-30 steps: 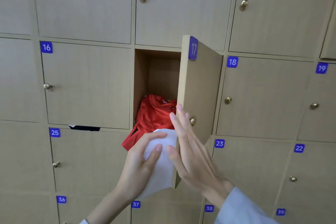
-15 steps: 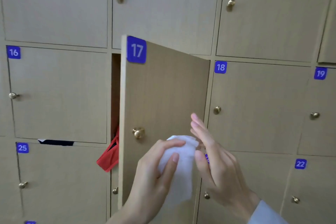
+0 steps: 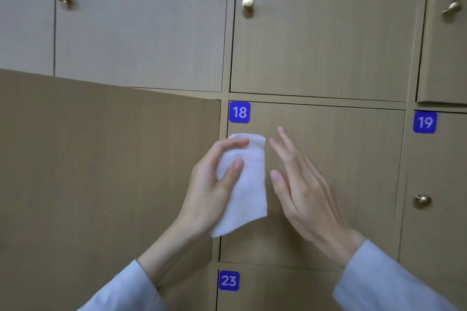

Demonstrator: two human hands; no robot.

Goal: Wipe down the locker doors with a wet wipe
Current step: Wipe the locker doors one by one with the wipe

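Observation:
A folded white wet wipe (image 3: 249,184) hangs in front of locker door 18 (image 3: 341,159). My left hand (image 3: 214,184) holds it, thumb on the front and fingers curled round its upper left edge. My right hand (image 3: 300,184) is just right of the wipe with fingers straight and spread, a narrow gap between it and the wipe, holding nothing. The open door of locker 17 (image 3: 101,171) fills the left of the view, swung out towards me; its number tag and knob are out of sight.
Wooden locker doors with brass knobs (image 3: 247,2) cover the wall. Blue tags mark 18 (image 3: 239,112), 19 (image 3: 425,122) and 23 (image 3: 228,280). Door 19 has a knob (image 3: 422,200) at the right. An upper right door (image 3: 444,33) stands slightly ajar.
The view has shifted right and closer, from locker 17 to door 18. Door 17 has swung further across its opening, hiding the red garment. My right hand has separated from the wipe.

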